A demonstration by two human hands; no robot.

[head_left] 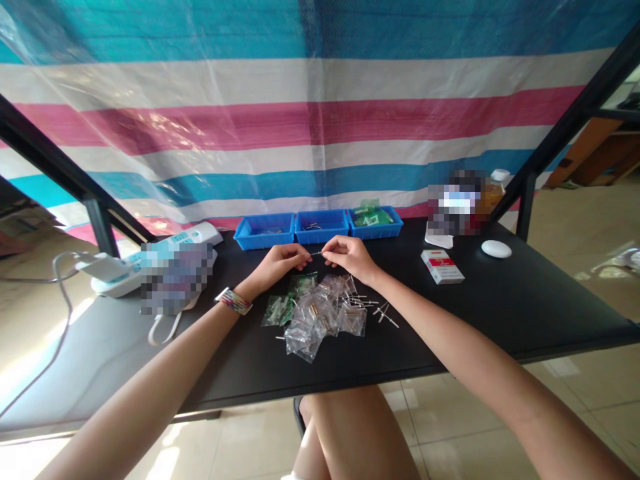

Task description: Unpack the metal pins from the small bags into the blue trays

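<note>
My left hand [283, 260] and my right hand [350, 259] pinch the two ends of a thin metal blind rivet [317, 253] above the table. Below them lies a heap of small clear plastic bags [305, 337] with metal pieces inside, beside green-tinted packets [279, 310]. Several loose silver blind rivets [387, 315] are scattered at the heap's right side. Just beyond my hands, three blue bins stand in a row. A few small pieces sit in the left bin [243, 239] and rivets in the middle bin [323, 237]. Green packets fill the right bin [377, 231].
On the black table [240, 377], a white power strip [180, 241] with cables and a blurred-out item stand left. To the right are a cigarette pack [443, 267], a white oval object [497, 249] and a bottle [498, 187]. A striped tarp [225, 127] hangs behind.
</note>
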